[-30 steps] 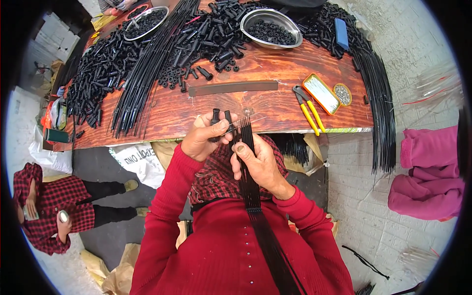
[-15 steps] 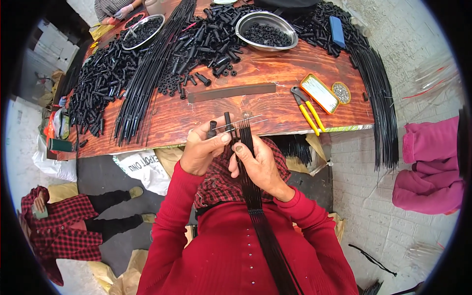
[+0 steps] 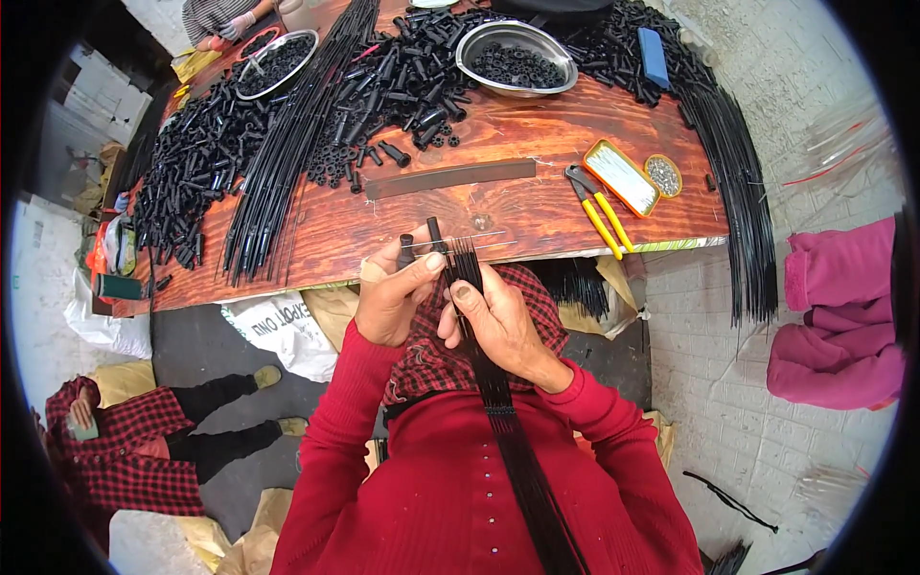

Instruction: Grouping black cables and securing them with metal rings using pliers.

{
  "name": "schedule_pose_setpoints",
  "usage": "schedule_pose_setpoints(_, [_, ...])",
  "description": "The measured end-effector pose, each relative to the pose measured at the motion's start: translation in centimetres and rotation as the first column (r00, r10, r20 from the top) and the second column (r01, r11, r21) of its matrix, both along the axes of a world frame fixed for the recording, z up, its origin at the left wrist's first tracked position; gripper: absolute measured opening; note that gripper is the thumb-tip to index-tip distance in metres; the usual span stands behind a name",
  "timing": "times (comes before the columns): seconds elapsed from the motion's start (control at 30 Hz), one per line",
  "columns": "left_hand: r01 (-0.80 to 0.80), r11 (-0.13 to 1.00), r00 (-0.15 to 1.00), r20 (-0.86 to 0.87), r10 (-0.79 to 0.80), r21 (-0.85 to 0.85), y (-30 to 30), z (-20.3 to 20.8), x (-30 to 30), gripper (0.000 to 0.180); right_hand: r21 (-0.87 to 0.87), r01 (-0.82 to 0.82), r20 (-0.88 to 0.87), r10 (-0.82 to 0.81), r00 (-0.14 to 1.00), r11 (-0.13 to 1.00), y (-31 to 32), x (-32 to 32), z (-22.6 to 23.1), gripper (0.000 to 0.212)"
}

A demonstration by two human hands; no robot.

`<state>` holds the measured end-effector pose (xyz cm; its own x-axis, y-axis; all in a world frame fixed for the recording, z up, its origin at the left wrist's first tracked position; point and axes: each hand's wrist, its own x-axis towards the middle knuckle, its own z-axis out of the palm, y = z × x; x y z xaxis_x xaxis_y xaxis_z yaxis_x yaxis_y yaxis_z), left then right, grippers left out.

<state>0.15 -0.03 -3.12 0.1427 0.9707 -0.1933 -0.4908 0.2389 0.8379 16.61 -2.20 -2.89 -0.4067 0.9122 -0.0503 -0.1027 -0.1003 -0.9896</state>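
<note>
Black tubes (image 3: pixel 434 230), two, are gripped by left fingers (image 3: pixel 418 278); right fingers (image 3: pixel 473 301) clasp one strand bundle (image 3: pixel 494 383).

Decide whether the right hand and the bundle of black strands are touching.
Touching. The head view shows the right hand gripping the bundle of black strands, its thumb laid over them.

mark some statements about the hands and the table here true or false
1. The right hand grips a bundle of thin black strands. True.
2. The left hand holds the yellow-handled pliers. False: it holds black tubular pieces; the pliers lie on the brown wooden table.
3. A blue rectangular block lies right of the central silver metal bowl. True.
4. That bowl holds white beads. False: it contains small black parts.
</note>
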Motion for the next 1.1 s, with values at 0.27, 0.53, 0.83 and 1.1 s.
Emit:
schedule_pose_setpoints(0.27, [0.030, 0.998, 0.969, 0.245, -0.014, -0.062, -0.2, -0.3, -0.1, 0.038, -0.151, -0.043, -0.279, -0.001, 0.960, 0.988, -0.1, -0.5, 0.2, 0.034])
schedule_pose_setpoints(0.53, [0.129, 0.991, 0.979, 0.165, -0.122, -0.034, 0.5, -0.2, -1.1, 0.036, -0.130, 0.000, -0.104, -0.013, 0.995, 0.991, -0.3, -0.4, 0.7, 0.033])
schedule_pose_setpoints(0.83, [0.065, 0.997, 0.996, -0.059, -0.063, 0.031, 0.3, 0.3, -0.8, 0.036, -0.151, 0.004, -0.123, -0.022, 0.992, 0.989, -0.1, -0.3, -0.1, 0.035])
schedule_pose_setpoints(1.1, [-0.027, 0.999, 0.999, -0.031, 0.028, 0.039, 0.3, 0.0, -0.3, 0.035, -0.119, -0.015, -0.127, 0.000, 0.992, 0.993, -0.1, -0.3, -0.4, 0.037])
